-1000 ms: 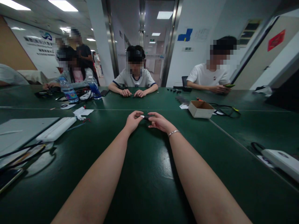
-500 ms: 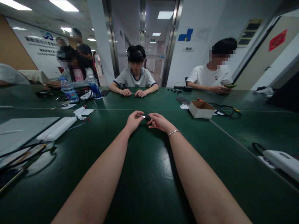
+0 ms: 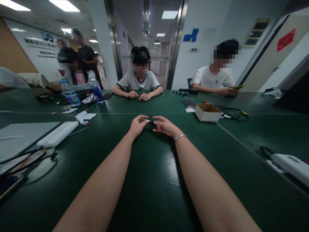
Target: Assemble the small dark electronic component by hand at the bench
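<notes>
Over the green table, my left hand [image 3: 138, 126] pinches the silver end of a small black-and-silver stick [image 3: 151, 122] between thumb and fingertips. At its black end is my right hand [image 3: 166, 125], thumb against it and forefinger reaching just above. The other right fingers are loosely curled underneath. The stick is short and lies roughly level between both hands. Its exact kind is too small to make out, and the fingertips cover part of it. A silver bangle [image 3: 180, 137] circles my right wrist.
On the green table [image 3: 149, 193], an open cardboard box [image 3: 208, 113] stands right of my hands. A laptop [image 3: 21, 133], white packet [image 3: 58, 133] and cables lie left. A white device [image 3: 291, 166] sits far right. Opposite, a person [image 3: 138, 79] rests both hands on the table.
My right forefinger has lifted and straightened a little, and more of the silver part shows between the hands. My left hand has hardly moved. The view has shifted slightly.
</notes>
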The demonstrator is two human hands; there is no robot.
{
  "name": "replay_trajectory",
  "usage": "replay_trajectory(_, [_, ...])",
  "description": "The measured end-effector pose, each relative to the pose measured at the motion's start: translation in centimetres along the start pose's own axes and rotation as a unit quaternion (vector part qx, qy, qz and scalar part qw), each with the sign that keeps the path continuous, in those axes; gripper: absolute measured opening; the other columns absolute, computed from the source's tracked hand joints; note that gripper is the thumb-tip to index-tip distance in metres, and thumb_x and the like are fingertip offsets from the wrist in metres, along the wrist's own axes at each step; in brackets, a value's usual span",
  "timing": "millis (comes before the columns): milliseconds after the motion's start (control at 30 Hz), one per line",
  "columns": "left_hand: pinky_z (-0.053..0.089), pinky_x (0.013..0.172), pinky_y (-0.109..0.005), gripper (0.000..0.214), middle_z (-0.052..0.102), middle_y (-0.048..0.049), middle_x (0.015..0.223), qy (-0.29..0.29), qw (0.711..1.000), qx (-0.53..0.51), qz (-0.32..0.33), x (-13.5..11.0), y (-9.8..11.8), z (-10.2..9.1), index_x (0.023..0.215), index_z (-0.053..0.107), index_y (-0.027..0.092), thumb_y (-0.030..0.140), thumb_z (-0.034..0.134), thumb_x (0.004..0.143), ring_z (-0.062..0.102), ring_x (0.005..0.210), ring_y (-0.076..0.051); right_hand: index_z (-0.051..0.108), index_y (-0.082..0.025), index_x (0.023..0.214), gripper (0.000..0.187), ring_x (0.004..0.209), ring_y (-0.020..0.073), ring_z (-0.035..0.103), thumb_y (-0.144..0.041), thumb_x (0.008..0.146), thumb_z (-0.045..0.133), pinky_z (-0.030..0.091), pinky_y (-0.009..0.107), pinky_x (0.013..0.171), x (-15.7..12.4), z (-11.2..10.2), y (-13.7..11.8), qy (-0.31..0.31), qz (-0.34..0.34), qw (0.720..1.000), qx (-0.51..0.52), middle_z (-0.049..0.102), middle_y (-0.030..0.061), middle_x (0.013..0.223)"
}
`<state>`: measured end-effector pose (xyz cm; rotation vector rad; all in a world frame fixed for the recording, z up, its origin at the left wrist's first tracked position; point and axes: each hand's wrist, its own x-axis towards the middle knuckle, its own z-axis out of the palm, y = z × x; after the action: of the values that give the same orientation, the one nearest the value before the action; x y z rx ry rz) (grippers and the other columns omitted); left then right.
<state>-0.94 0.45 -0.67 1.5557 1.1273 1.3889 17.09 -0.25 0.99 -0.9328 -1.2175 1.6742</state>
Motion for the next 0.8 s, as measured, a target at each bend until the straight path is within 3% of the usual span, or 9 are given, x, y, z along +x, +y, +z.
replay_trajectory(200, [0.042, 0.059, -0.025, 0.031, 0.061, -0.0021, 0.065, -0.003, 0.999, -0.026, -0.04, 0.0, 0.2, 0.0, 0.076, 0.065, 0.013, 0.043, 0.069, 0.068, 0.051, 0.057, -0.011, 0.059, -0.016, 0.103, 0.025, 0.043, 0.0033, 0.044, -0.005, 0.082, 0.063, 0.061, 0.031, 0.07, 0.1, -0.5, 0.2, -0.034, -0.013, 0.999, -0.01, 0.05, -0.0083, 0.058])
replay_trajectory(433, [0.038, 0.054, -0.023, 0.043, 0.057, -0.0003, 0.06, 0.022, 0.999, -0.032, -0.024, 0.0, 0.2, -0.2, 0.073, 0.064, 0.013, 0.055, 0.07, 0.067, 0.05, 0.056, -0.011, 0.06, -0.015, 0.094, 0.013, 0.041, 0.0019, 0.038, -0.013, 0.083, 0.067, 0.06, 0.025, 0.06, 0.6, 0.2, 0.4, -0.045, -0.027, 0.996, -0.07, 0.06, -0.0042, 0.069])
replay_trajectory(500, [0.039, 0.054, -0.023, 0.041, 0.06, -0.0015, 0.065, 0.032, 0.999, -0.016, -0.014, -0.1, 0.1, -0.3, 0.077, 0.066, 0.014, 0.054, 0.067, 0.07, 0.051, 0.059, -0.012, 0.059, -0.015, 0.092, 0.004, 0.04, 0.0027, 0.036, -0.018, 0.09, 0.06, 0.058, 0.022, 0.053, 0.7, 0.7, 0.4, -0.03, -0.031, 0.994, -0.1, 0.066, -0.0001, 0.076])
replay_trajectory(633, [0.045, 0.064, -0.025, 0.03, 0.067, -0.0051, 0.083, 0.031, 0.998, 0.032, 0.032, -0.3, 0.0, -0.3, 0.09, 0.071, 0.015, 0.041, 0.063, 0.077, 0.057, 0.069, -0.014, 0.055, -0.014, 0.082, 0.024, 0.038, 0.0062, 0.032, -0.024, 0.1, 0.041, 0.053, 0.021, 0.045, 0.9, 1.7, 0.3, 0.017, -0.029, 0.989, -0.141, 0.069, 0.0043, 0.069])
replay_trajectory(800, [0.048, 0.079, -0.029, 0.023, 0.068, -0.0074, 0.096, 0.053, 0.99, 0.074, 0.111, -0.7, 0.8, 0.3, 0.097, 0.072, 0.018, 0.027, 0.063, 0.078, 0.061, 0.081, -0.016, 0.053, -0.014, 0.081, 0.04, 0.034, 0.0083, 0.03, -0.031, 0.103, 0.024, 0.047, 0.02, 0.039, 0.7, 2.5, -0.4, 0.04, 0.021, 0.994, -0.103, 0.06, 0.0025, 0.051])
